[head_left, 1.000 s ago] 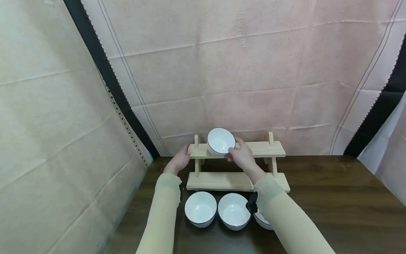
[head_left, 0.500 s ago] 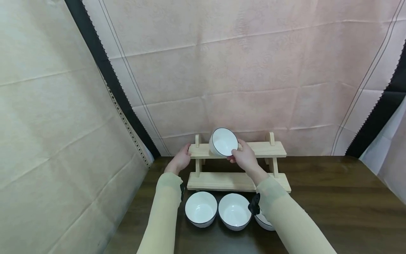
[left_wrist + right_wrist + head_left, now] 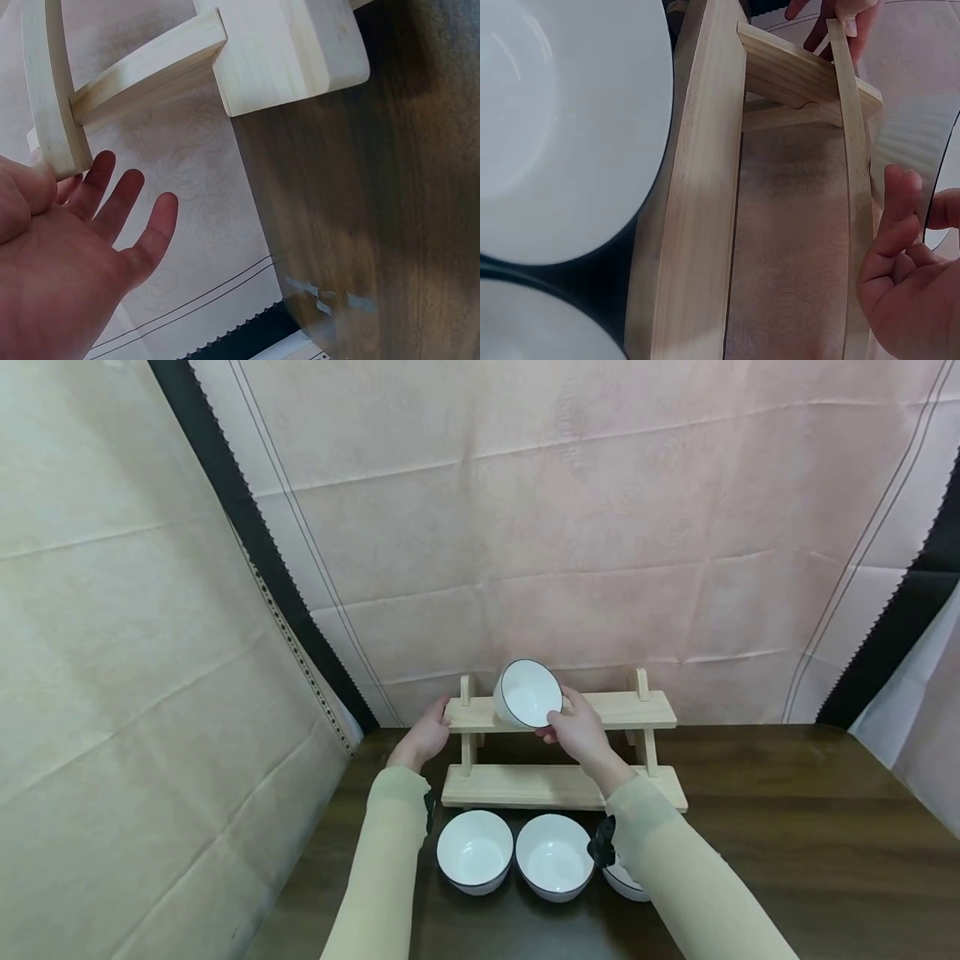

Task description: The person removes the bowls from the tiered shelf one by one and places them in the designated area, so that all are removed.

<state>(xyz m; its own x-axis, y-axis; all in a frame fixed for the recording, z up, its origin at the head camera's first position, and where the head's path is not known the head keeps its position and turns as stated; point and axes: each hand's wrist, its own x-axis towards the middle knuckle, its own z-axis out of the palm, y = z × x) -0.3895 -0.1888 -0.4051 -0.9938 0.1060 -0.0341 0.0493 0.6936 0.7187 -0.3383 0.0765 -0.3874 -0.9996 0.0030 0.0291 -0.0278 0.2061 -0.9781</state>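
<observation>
A white bowl (image 3: 529,693) with a dark rim is tilted over the upper board of a two-tier wooden shelf (image 3: 622,712). My right hand (image 3: 581,731) pinches its right edge; in the right wrist view, thumb and fingers (image 3: 904,187) are at the rim. Whether the bowl's base touches the board, I cannot tell. At the shelf's left end, my left hand (image 3: 426,737) holds the upper board. The left wrist view has thumb and index finger at the board end (image 3: 64,150), with the other fingers (image 3: 154,232) spread away from it.
In front of the shelf, a row of bowls stands on the dark wooden table (image 3: 780,827): a left bowl (image 3: 476,852), a middle bowl (image 3: 555,857) and a right bowl (image 3: 626,883) partly behind my right sleeve. A pale cloth wall (image 3: 600,527) rises behind.
Over the last second the held bowl has shifted slightly right and tilted more toward my right hand. Between half a second ago and now it barely moves. My left hand stays on the shelf.
</observation>
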